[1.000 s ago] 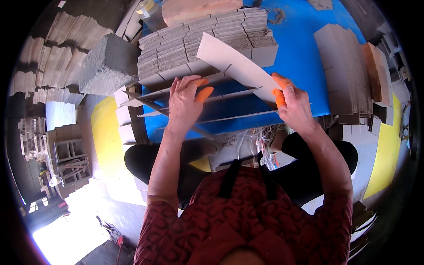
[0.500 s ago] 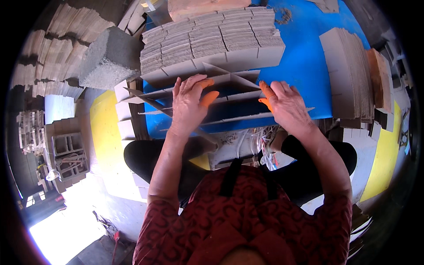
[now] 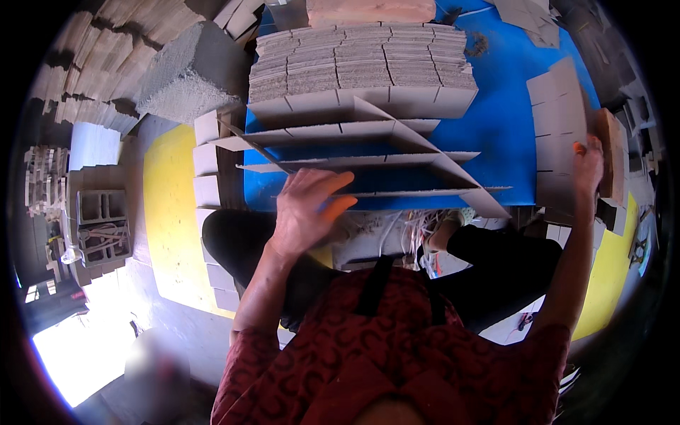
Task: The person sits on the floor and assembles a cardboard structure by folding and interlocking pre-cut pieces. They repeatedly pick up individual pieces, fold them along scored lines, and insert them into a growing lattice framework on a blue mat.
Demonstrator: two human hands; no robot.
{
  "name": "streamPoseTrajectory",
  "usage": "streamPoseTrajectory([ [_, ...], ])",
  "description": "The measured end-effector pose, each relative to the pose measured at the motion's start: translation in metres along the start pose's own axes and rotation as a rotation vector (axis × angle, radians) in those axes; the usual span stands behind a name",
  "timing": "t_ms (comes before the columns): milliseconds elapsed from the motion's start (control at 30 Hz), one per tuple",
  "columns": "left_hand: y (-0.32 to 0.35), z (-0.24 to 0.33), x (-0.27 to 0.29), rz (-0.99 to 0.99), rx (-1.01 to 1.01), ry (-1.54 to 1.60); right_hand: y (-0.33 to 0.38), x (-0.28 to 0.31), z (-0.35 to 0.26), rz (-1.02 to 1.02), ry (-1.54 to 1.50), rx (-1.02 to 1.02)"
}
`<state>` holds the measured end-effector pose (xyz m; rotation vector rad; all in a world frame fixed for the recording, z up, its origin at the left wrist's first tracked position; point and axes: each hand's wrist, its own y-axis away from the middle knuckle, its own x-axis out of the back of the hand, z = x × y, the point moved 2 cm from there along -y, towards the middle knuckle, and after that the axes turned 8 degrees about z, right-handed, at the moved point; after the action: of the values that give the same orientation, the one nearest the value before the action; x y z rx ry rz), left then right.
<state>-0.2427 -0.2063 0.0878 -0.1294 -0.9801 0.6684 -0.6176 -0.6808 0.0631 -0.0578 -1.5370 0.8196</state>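
Note:
A lattice of slotted cardboard strips [image 3: 397, 157] stands on the blue table: three long strips run left to right, with a slanting cross strip [image 3: 443, 159] at the right and another [image 3: 258, 149] at the left. My left hand [image 3: 303, 209] is by the lattice's near left end, orange covers on thumb and a finger, which are spread apart with nothing between them. Out at the right, my right hand [image 3: 589, 168], also with an orange fingertip cover, pinches the edge of a slotted cardboard strip [image 3: 556, 113] on the right-hand stack. Its other fingers are partly hidden.
Behind the lattice lies a long stack of cardboard strips [image 3: 361, 64], with a reddish brick [image 3: 372, 10] beyond it. A grey concrete block [image 3: 190, 74] stands at the far left. Another brick [image 3: 610, 145] is beside the right-hand stack. My legs are under the table's near edge.
My right hand has left the lattice and reached right to the stack. My left hand has drawn slightly nearer. The right cross strip now slants across all three long strips.

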Motion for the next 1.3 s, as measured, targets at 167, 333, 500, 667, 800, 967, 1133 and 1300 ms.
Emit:
streamPoseTrajectory([
  [167, 0.012, -0.011, -0.012, 0.029, -0.054, -0.028, 0.035, 0.127, -0.126, 0.212, -0.770, -0.104],
  [333, 0.008, -0.007, -0.017, 0.038, -0.067, -0.028, 0.088, 0.158, -0.241, -0.061, -1.183, 0.179],
  [500, 0.008, -0.007, -0.019, 0.053, -0.064, 0.023, 0.098, 0.138, -0.281, -0.014, -1.180, 0.334],
  [667, 0.010, -0.008, -0.018, 0.058, -0.061, 0.020, 0.088, 0.136, -0.299, -0.048, -1.029, 0.462],
  [800, 0.009, -0.009, -0.019, 0.055, -0.066, 0.022, 0.080, 0.142, -0.310, -0.130, -0.927, 0.532],
  [967, 0.010, -0.009, -0.017, 0.048, -0.061, 0.023, 0.073, 0.149, -0.317, -0.187, -0.896, 0.567],
  [1133, 0.010, -0.007, -0.017, 0.036, -0.053, 0.031, 0.089, 0.137, -0.333, -0.295, -0.809, 0.636],
  [1300, 0.012, -0.009, -0.017, 0.038, -0.044, 0.018, 0.110, 0.126, -0.355, -0.118, -0.458, 0.838],
])
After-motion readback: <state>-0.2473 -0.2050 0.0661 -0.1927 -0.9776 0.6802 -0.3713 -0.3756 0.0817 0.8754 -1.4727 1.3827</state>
